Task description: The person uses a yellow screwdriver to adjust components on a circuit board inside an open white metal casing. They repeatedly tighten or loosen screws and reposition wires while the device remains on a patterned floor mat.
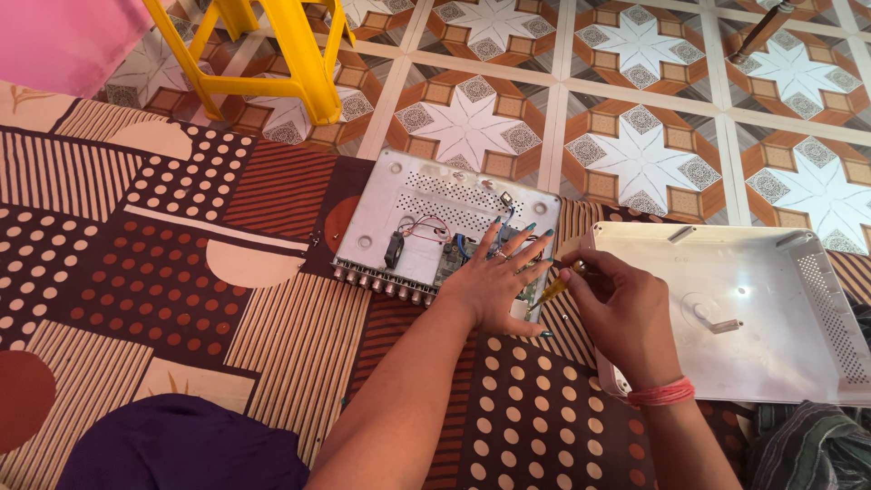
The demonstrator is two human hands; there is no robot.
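So I've got my left hand [494, 286] pressed flat with fingers spread wide on the opened electronics box [435, 227], which is sitting on the patterned mat [181, 272] on the floor, its circuit board and wires exposed and a row of connectors along the near edge. My right hand [621, 313] has its grip closed around a yellow-handled screwdriver [555, 289], tip angled down at the box's right edge just beside my left hand. The removed white cover [780, 299] lies upside down to the right, and a yellow plastic stool [272, 54] stands further back on the tiled floor [635, 109].
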